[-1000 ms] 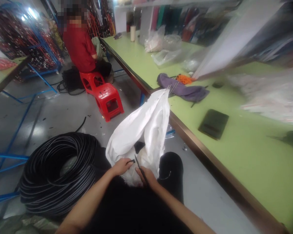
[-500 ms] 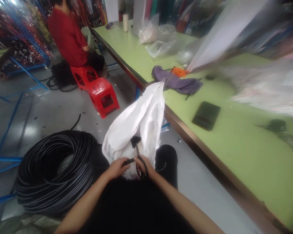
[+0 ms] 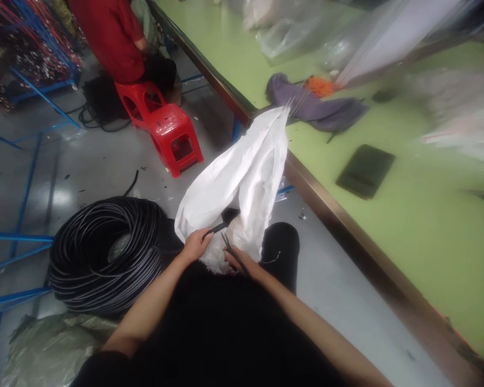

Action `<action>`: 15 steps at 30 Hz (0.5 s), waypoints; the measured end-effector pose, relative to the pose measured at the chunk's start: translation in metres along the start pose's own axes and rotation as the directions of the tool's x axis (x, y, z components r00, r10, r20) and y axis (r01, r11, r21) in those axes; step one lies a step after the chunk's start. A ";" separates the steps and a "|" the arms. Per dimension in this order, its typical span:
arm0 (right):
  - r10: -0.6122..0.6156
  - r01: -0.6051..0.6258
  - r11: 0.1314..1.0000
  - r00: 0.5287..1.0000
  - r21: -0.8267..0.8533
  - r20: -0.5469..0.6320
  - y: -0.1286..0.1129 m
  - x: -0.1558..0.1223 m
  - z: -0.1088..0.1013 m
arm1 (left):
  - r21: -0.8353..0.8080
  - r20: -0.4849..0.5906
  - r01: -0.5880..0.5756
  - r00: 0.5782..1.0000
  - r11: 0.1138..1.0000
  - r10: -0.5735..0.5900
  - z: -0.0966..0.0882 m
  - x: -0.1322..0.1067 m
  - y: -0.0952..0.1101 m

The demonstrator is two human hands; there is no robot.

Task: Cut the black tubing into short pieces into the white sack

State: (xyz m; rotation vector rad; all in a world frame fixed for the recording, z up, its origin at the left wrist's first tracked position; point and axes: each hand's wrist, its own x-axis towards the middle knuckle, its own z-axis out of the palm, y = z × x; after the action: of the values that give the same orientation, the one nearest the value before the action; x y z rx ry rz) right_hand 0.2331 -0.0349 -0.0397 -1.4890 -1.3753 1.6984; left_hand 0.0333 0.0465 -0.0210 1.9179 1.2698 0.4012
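My left hand [image 3: 196,245] is closed around a length of black cable [image 3: 216,229], whose end points over the mouth of a white sack [image 3: 226,188]. Close by on the right, my right hand [image 3: 246,261] grips dark-handled scissors [image 3: 228,244], their blades aimed up and left, just apart from the cable. The sack hangs from thin wires at the table edge and reaches down between my legs; black pieces [image 3: 229,215] show in its opening. A large coil of black cable [image 3: 105,252] lies to my left.
Along the right runs a green table [image 3: 419,231] with a metal edge, bearing a dark flat object [image 3: 365,171], a purple cloth [image 3: 314,105] and plastic bags. Ahead, a person in red [image 3: 108,40] sits by red stools [image 3: 175,134]. A greenish plastic bag [image 3: 52,352] lies lower left.
The scissors have swung from upright beside the cable to a slant, and the right hand has turned. The left hand's cable now points up and right. The whole view has tilted down.
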 end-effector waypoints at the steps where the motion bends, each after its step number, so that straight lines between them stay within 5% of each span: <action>1: -0.014 0.014 0.999 1.000 -0.041 0.004 0.000 0.001 0.000 | 0.007 0.009 -0.012 1.000 1.000 0.011 0.001 0.001 0.002; 6: -0.021 0.013 0.988 0.999 -0.157 -0.050 -0.002 0.013 0.002 | 0.010 0.114 -0.003 0.994 1.000 0.002 0.007 0.001 0.011; 15: 0.014 -0.026 0.995 0.992 -0.094 -0.126 0.004 0.013 0.012 | 0.077 0.181 0.095 0.978 0.993 -0.107 0.014 0.007 0.012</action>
State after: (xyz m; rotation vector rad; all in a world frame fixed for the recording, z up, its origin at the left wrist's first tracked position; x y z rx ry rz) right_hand 0.2192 -0.0292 -0.0504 -1.6382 -1.3959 1.5415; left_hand 0.0527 0.0439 -0.0225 1.8895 1.2648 0.1251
